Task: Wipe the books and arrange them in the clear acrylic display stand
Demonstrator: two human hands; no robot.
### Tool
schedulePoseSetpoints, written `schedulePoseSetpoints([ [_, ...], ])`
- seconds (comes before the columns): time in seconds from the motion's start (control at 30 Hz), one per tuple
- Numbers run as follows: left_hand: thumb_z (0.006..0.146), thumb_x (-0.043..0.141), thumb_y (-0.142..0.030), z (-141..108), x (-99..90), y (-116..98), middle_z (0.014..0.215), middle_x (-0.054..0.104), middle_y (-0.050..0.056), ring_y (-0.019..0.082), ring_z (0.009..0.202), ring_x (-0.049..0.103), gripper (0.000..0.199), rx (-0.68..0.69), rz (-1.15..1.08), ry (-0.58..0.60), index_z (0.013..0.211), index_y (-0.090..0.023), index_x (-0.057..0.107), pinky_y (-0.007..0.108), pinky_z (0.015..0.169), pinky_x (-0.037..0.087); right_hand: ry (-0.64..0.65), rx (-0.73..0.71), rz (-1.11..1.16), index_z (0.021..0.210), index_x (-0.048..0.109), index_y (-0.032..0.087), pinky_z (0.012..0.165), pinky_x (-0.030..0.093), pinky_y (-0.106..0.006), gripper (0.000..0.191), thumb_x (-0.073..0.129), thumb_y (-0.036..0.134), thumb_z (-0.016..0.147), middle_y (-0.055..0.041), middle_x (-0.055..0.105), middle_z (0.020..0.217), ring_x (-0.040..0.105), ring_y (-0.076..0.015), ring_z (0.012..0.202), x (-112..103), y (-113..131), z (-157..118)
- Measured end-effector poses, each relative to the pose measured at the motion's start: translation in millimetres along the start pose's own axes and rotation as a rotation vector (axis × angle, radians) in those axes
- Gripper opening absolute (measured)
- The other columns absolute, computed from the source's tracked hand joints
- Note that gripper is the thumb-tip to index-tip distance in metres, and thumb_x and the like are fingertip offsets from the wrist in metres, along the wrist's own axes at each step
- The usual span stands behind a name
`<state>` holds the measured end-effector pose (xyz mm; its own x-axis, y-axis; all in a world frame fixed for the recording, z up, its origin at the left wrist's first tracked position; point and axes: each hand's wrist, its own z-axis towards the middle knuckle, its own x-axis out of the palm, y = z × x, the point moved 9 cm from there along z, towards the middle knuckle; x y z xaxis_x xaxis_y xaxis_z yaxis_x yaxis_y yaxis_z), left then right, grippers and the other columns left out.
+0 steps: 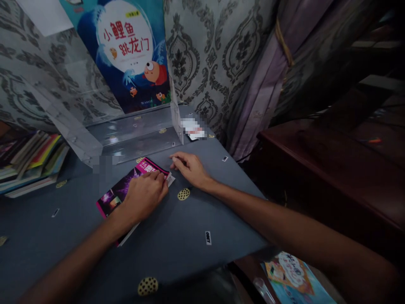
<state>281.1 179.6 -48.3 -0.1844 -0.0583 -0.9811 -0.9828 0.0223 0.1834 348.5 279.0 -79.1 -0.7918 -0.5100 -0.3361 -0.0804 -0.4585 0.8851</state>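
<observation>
A pink and purple book [110,194] lies at an angle on the blue-grey tablecloth [177,232]. Across its cover rests my left hand [147,192], fingers curled over the right edge. Just right of the book, my right hand [190,168] is above the cloth with its fingers bent and nearly together; whether anything small is between them is hidden. Behind both hands stands a clear plastic rack [139,145], with a blue book [126,50] showing a fish picture upright at its back.
Several stacked books [34,164] lie at the left. A pixelated white item [194,128] is right of the rack. Patterned curtains [209,55] hang behind. Dark red furniture [332,169] stands at the right, and a colourful book [294,278] lies below the table edge.
</observation>
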Motion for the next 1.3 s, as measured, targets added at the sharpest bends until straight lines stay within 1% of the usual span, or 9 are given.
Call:
schedulePoseSetpoints([
  [0.23, 0.103, 0.036, -0.029, -4, 1.4, -5, 0.111, 0.074, 0.014, 0.028, 0.099, 0.072, 0.037, 0.016, 0.016, -0.021, 0.106, -0.013, 0.069, 0.035, 0.068, 0.056, 0.004, -0.13, 0.01, 0.11, 0.07, 0.016, 0.062, 0.046, -0.024, 0.03, 0.047, 0.031, 0.099, -0.0026, 0.073, 0.076, 0.063, -0.0142, 0.066, -6, 27, -10],
  [0.4, 0.1, 0.046, -0.03, -7, 7.7, -9, 0.123, 0.069, 0.018, 0.029, 0.105, 0.069, 0.032, 0.038, 0.032, -0.057, 0.115, -0.01, 0.067, 0.037, 0.072, 0.058, 0.176, -0.239, -0.291, 0.097, 0.072, 0.016, 0.072, 0.044, -0.025, 0.025, 0.048, 0.023, 0.099, -0.0046, 0.074, 0.084, 0.065, -0.0147, 0.076, 14, 35, -18],
  [0.57, 0.099, 0.051, -0.035, -13, 7.6, -1, 0.129, 0.068, 0.015, 0.028, 0.112, 0.067, 0.034, 0.11, -0.011, -0.098, 0.12, -0.012, 0.065, 0.039, 0.082, 0.059, 0.225, -0.275, -0.567, 0.087, 0.071, 0.017, 0.064, 0.036, -0.026, 0.025, 0.051, 0.026, 0.099, -0.0033, 0.072, 0.073, 0.062, -0.0141, 0.065, 22, 34, -23],
  [0.63, 0.102, 0.047, -0.034, -17, 7.9, 13, 0.128, 0.069, 0.013, 0.027, 0.114, 0.066, 0.033, 0.12, -0.05, -0.106, 0.118, -0.014, 0.067, 0.041, 0.089, 0.058, 0.225, -0.29, -0.662, 0.087, 0.071, 0.017, 0.062, 0.035, -0.027, 0.024, 0.052, 0.025, 0.099, -0.0038, 0.072, 0.073, 0.061, -0.0143, 0.063, 24, 38, -28],
  [0.73, 0.103, 0.044, -0.032, -27, 12.0, 48, 0.131, 0.067, 0.012, 0.029, 0.118, 0.064, 0.033, 0.025, -0.062, -0.112, 0.122, -0.017, 0.066, 0.046, 0.096, 0.055, 0.238, -0.309, -0.811, 0.088, 0.069, 0.017, 0.062, 0.034, -0.028, 0.023, 0.051, 0.023, 0.1, -0.005, 0.072, 0.075, 0.062, -0.0154, 0.066, 30, 45, -38],
  [0.87, 0.103, 0.041, -0.035, -48, 25.2, 88, 0.142, 0.06, 0.01, 0.031, 0.115, 0.066, 0.038, -0.117, -0.094, -0.061, 0.134, -0.024, 0.06, 0.044, 0.082, 0.059, 0.31, -0.327, -0.925, 0.089, 0.067, 0.016, 0.065, 0.038, -0.029, 0.02, 0.051, 0.021, 0.101, -0.0074, 0.072, 0.081, 0.064, -0.019, 0.075, 45, 50, -51],
  [1.03, 0.099, 0.05, -0.036, -71, 31.7, 95, 0.138, 0.062, 0.012, 0.032, 0.114, 0.064, 0.038, -0.172, -0.107, -0.059, 0.133, -0.022, 0.061, 0.045, 0.081, 0.059, 0.372, -0.311, -0.865, 0.096, 0.064, 0.015, 0.074, 0.045, -0.031, 0.015, 0.049, 0.017, 0.101, -0.0089, 0.071, 0.092, 0.063, -0.0217, 0.088, 55, 48, -46],
  [1.17, 0.097, 0.054, -0.04, -77, 37.4, 93, 0.139, 0.061, 0.015, 0.035, 0.121, 0.059, 0.043, -0.191, -0.158, -0.087, 0.134, -0.019, 0.06, 0.048, 0.083, 0.059, 0.363, -0.274, -0.722, 0.099, 0.063, 0.017, 0.079, 0.048, -0.032, 0.019, 0.045, 0.018, 0.103, -0.0087, 0.07, 0.095, 0.062, -0.021, 0.09, 55, 37, -21],
  [1.3, 0.097, 0.053, -0.035, -72, 39.4, 93, 0.135, 0.062, 0.016, 0.033, 0.117, 0.059, 0.039, -0.159, -0.207, -0.191, 0.129, -0.016, 0.062, 0.05, 0.095, 0.054, 0.322, -0.278, -0.579, 0.105, 0.064, 0.018, 0.086, 0.049, -0.034, 0.02, 0.044, 0.014, 0.101, -0.0103, 0.07, 0.104, 0.064, -0.0218, 0.098, 56, 22, 10],
])
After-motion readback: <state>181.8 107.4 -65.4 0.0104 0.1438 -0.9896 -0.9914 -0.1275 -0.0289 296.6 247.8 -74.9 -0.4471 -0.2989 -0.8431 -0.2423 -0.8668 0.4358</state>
